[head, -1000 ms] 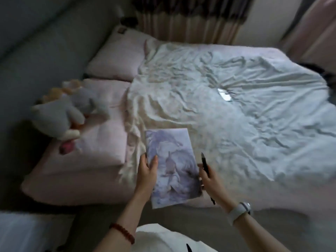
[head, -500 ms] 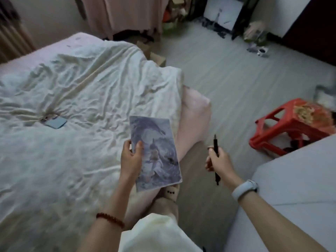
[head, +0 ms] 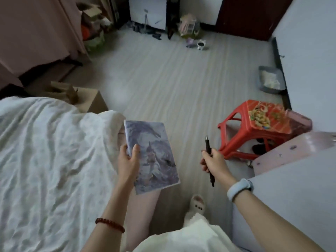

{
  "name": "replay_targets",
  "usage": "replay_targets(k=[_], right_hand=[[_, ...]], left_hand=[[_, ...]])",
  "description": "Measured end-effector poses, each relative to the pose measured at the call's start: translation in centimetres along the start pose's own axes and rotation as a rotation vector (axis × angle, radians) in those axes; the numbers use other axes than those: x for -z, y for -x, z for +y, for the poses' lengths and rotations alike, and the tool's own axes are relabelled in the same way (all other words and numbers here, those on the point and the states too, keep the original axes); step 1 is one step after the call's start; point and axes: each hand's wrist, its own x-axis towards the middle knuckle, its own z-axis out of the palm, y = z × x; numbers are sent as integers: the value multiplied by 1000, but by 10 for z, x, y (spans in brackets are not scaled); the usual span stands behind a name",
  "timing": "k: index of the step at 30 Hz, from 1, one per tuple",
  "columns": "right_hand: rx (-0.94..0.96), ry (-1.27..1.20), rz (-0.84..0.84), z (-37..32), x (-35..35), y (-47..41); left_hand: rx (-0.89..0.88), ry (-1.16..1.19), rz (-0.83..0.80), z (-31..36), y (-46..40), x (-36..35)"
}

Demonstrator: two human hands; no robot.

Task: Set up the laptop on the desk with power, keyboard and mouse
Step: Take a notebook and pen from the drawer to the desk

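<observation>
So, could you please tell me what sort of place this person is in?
Most likely a home bedroom: a bed with a rumpled white duvet, a red plastic stool on the pale plank floor, and clutter along the far wall.

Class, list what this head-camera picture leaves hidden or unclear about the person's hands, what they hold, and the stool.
- Left hand: its fingers are hidden behind the notebook.
- Pen: its middle is covered by the right hand.
- Notebook cover: picture too blurred to read.
- Red stool: its right side is hidden behind the pink surface.
- Laptop, keyboard, mouse: not in view.
</observation>
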Motion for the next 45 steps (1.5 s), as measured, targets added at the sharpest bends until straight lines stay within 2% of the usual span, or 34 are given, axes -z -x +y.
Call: replay_targets(k=[4,9,14,19,23,25,28,32,39,43,45], right_hand=[[-11,-31,22,-35,39,-123],[5,-4,-36,-104,74,-276],[20,61,-136,-185,73,-388],[118,78,-190,-269,45,-522],[156,99,-195,-343,9,-637],[168,127,-207,-390,-12,-701],[208,176,-220,-449,-29,-762],[219,161,-215,-516,-52,-850],[258,147,-242,-624,-111,-1050],[281,159,-289,-710,-157,-1167],[292,186,-335,-762,-191,-1222]], left_hand=[[-38,-45,-23,38,-90,-94],[15,4,63,98,-193,-197],[6,-46,81,152,-282,-246],[-16,-85,139,185,-419,-284],[-111,-178,196,205,-555,-315],[-174,-302,204,225,-636,-332],[-264,-604,208,256,-714,-350],[-390,-794,150,291,-825,-370],[-525,-901,127,327,-1038,-424],[-533,-887,158,369,-1150,-444],[-476,-885,202,391,-1213,-443]])
